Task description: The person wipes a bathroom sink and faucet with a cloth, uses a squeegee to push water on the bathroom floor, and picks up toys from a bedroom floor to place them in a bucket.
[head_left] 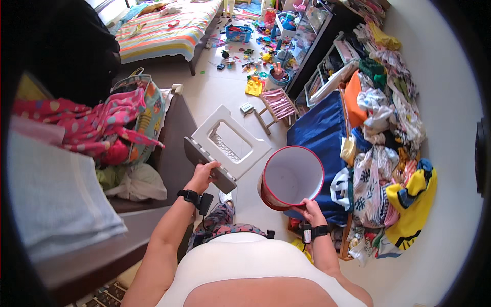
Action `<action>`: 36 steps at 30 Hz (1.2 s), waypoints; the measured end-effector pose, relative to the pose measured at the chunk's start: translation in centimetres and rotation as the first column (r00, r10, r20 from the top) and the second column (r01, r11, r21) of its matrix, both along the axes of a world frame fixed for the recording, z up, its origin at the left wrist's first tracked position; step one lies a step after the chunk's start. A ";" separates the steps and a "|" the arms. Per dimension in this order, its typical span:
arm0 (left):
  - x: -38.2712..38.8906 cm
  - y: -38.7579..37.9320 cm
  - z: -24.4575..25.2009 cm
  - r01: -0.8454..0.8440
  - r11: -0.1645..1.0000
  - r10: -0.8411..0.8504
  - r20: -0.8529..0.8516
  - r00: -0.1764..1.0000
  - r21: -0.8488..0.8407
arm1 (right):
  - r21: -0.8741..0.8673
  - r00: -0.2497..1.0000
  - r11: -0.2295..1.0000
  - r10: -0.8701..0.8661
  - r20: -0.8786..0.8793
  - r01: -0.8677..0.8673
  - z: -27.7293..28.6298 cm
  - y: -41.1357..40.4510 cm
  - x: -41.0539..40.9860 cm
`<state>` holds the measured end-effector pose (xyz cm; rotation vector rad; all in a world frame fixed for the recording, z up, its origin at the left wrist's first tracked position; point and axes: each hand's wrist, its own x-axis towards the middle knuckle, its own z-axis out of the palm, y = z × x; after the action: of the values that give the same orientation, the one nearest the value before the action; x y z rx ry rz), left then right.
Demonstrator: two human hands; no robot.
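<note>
A white and grey folding step stool [253, 144] is in my left hand [205, 177], whose fingers grip the edge of its grey top. The stool's white leg frame, with a large rounded opening, points away from me. My right hand [310, 212] holds the rim of a round bucket-like bin [293, 174] on the near side. The bin has a red rim and a pale inside with no contents visible; its mouth faces up towards me. Stool and bin are close together above the tiled floor.
A small wooden folding stool [279, 103] with pink straps stands ahead, near a white device [246, 108]. Scattered toys cover the far floor around a blue basket [238, 35]. Clothes [378, 161] are heaped on the right; a stuffed laundry bag [147, 115] stands left.
</note>
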<state>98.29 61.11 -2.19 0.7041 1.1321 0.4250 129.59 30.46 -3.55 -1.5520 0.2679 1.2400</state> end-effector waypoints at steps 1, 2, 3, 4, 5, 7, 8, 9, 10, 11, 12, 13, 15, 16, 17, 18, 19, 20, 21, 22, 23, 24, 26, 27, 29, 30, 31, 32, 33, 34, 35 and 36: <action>1.0 2.0 0.3 -0.001 1.000 0.002 0.023 1.000 -0.010 | -0.010 1.000 1.000 -0.002 0.006 0.002 1.2 1.8 0.8; 2.0 4.2 0.6 0.028 1.000 -0.028 0.023 0.999 -0.010 | -0.023 0.999 1.000 -0.005 0.033 0.006 2.5 3.5 1.6; 2.9 6.3 1.1 0.030 0.999 -0.030 0.027 0.999 -0.020 | -0.037 0.998 0.999 -0.007 0.058 0.010 3.8 5.0 2.4; 4.2 8.4 1.6 0.056 0.998 -0.054 0.059 0.997 -0.027 | -0.023 0.997 0.999 -0.043 0.066 0.045 4.9 6.3 3.3; 5.3 10.5 2.1 0.082 0.996 -0.078 0.091 0.993 -0.031 | 0.006 0.998 1.000 -0.020 0.066 0.020 4.5 6.8 4.8; 7.2 14.9 2.1 0.086 0.996 -0.083 0.094 0.992 -0.026 | 0.061 0.997 0.997 -0.044 0.070 0.039 5.9 9.8 5.5; 8.1 16.8 2.0 0.070 0.997 -0.068 0.093 0.993 -0.022 | 0.040 0.992 0.998 -0.056 0.110 0.051 6.6 11.3 5.8; 9.5 18.8 1.9 0.062 0.998 -0.060 0.099 0.993 -0.017 | 0.068 0.989 0.995 -0.086 0.123 0.078 6.9 12.2 6.4; 10.9 20.6 1.7 0.034 0.999 -0.031 0.122 0.992 -0.023 | 0.062 0.987 0.993 -0.103 0.122 0.096 6.8 13.2 7.4; 12.2 22.6 1.5 0.036 0.999 -0.034 0.130 0.991 -0.014 | 0.056 0.986 0.992 -0.118 0.120 0.112 6.6 14.3 8.4; 13.3 24.6 1.2 0.023 0.999 -0.020 0.118 0.993 -0.023 | 0.047 0.988 0.992 -0.122 0.097 0.117 7.1 15.9 9.1; 14.4 26.6 0.9 0.009 0.999 -0.005 0.104 0.995 -0.033 | 0.070 0.987 0.990 -0.129 0.099 0.123 7.4 17.7 9.7; 16.2 31.0 0.8 0.017 1.000 -0.013 0.160 0.987 -0.024 | 0.048 0.976 0.984 -0.178 0.128 0.173 7.4 21.4 11.5; 17.2 33.3 0.8 0.027 0.999 -0.021 0.212 0.977 -0.022 | 0.076 0.980 0.984 -0.170 0.108 0.162 6.9 23.2 12.7; 18.3 35.8 0.3 0.018 1.000 -0.019 0.198 0.980 0.008 | 0.102 0.983 0.983 -0.161 0.086 0.152 6.5 25.3 14.0; 18.6 38.8 -0.5 -0.014 1.000 0.017 0.186 0.982 -0.019 | 0.104 0.984 0.983 -0.158 0.079 0.150 7.0 28.7 14.9; 19.6 41.6 -0.8 -0.033 0.998 0.041 0.179 0.983 -0.044 | 0.085 0.990 0.987 -0.137 0.045 0.133 6.7 31.4 16.7; 20.5 44.0 -1.2 -0.101 0.992 0.111 0.155 0.982 -0.073 | 0.097 0.990 0.987 -0.134 0.052 0.128 6.1 34.2 18.3; 20.6 47.2 -2.7 -0.113 0.992 0.120 0.158 0.980 -0.051 | 0.103 0.992 0.988 -0.117 0.056 0.111 5.3 36.9 19.9; 21.8 49.6 -2.2 -0.147 0.988 0.153 0.128 0.980 -0.055 | 0.127 0.988 0.982 -0.149 0.049 0.142 4.6 39.7 21.4; 22.8 51.9 -1.7 -0.184 0.981 0.189 0.097 0.977 -0.058 | 0.115 0.989 0.983 -0.146 0.039 0.140 4.1 42.8 23.6; 22.7 54.7 -1.6 -0.197 0.979 0.200 0.064 0.978 -0.049 | 0.146 0.990 0.981 -0.132 0.041 0.125 3.5 45.8 24.9; 23.9 59.5 -0.1 -0.228 0.973 0.228 -0.007 0.974 -0.021 | 0.166 0.991 0.979 -0.125 0.056 0.115 3.1 53.1 27.8; 23.5 62.5 -0.2 -0.245 0.969 0.245 -0.025 0.969 -0.018 | 0.153 0.992 0.983 -0.115 0.058 0.105 3.2 57.2 28.7; 22.7 67.8 -1.3 -0.215 0.974 0.223 -0.141 0.965 0.072 | 0.200 0.990 0.974 -0.120 0.073 0.103 1.9 63.7 31.8; 23.1 69.8 -1.4 -0.226 0.965 0.248 -0.181 0.952 0.131 | 0.206 0.991 0.974 -0.114 0.068 0.098 1.5 66.8 33.2; 22.9 71.6 -1.8 -0.232 0.966 0.250 -0.193 0.949 0.114 | 0.210 0.993 0.974 -0.101 0.064 0.086 1.4 69.9 34.3; 22.4 73.6 -2.2 -0.176 0.971 0.214 -0.256 0.943 0.163 | 0.198 0.992 0.976 -0.104 0.070 0.088 1.4 72.7 35.1; 21.9 76.0 -2.6 -0.122 0.969 0.186 -0.313 0.931 0.213 | 0.193 0.992 0.978 -0.100 0.080 0.083 1.7 76.0 36.0; 21.1 78.5 -2.9 -0.080 0.972 0.154 -0.337 0.929 0.222 | 0.181 0.997 0.983 -0.034 0.070 0.021 2.2 79.4 36.6; 20.4 81.0 -4.2 -0.096 0.975 0.162 -0.340 0.926 0.202 | 0.175 0.997 0.984 -0.029 0.064 0.018 2.6 82.7 37.0; 19.0 83.5 -6.0 -0.019 0.953 0.157 -0.436 0.886 0.303 | 0.185 0.999 0.983 0.004 0.052 -0.014 3.1 85.8 37.1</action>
<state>117.31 144.65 -8.20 1.0513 1.5708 0.5275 166.72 116.31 -0.40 -1.4229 0.1084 1.1955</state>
